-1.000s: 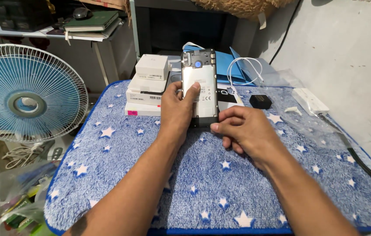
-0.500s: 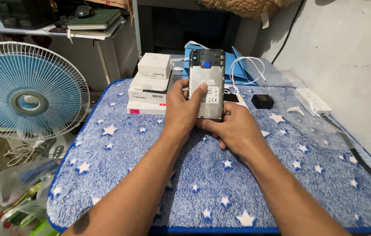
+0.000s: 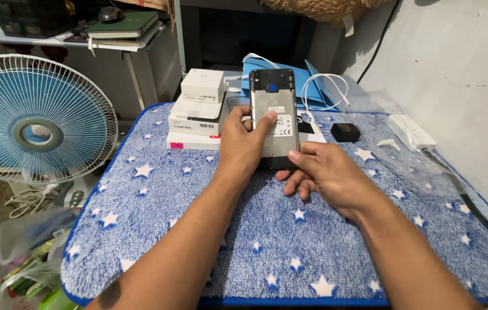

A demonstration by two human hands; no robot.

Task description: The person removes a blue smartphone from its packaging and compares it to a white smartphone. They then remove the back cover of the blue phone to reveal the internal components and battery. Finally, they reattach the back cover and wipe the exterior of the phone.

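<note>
Opened phone (image 3: 274,112) stands upright, long axis pointing away; left hand (image 3: 244,143) grips its left edge, thumb on the back; right hand (image 3: 321,169) holds its bottom edge.

A blue fleece mat (image 3: 198,229) scattered with white stars and edged in darker blue is seen. Above its middle, a phone (image 3: 274,109) with a silver-grey back, black frame and a small blue dot near the top is held. Left of the phone, white boxes (image 3: 198,109) are stacked, the lowest marked with a pink patch. Right of the phone, a small black block (image 3: 345,132) and a white cable (image 3: 324,92) are seen. Behind the phone, a blue folder (image 3: 313,74) lies. Far left of the phone, a fan (image 3: 31,120) with pale blue blades and a white grille stands.
</note>
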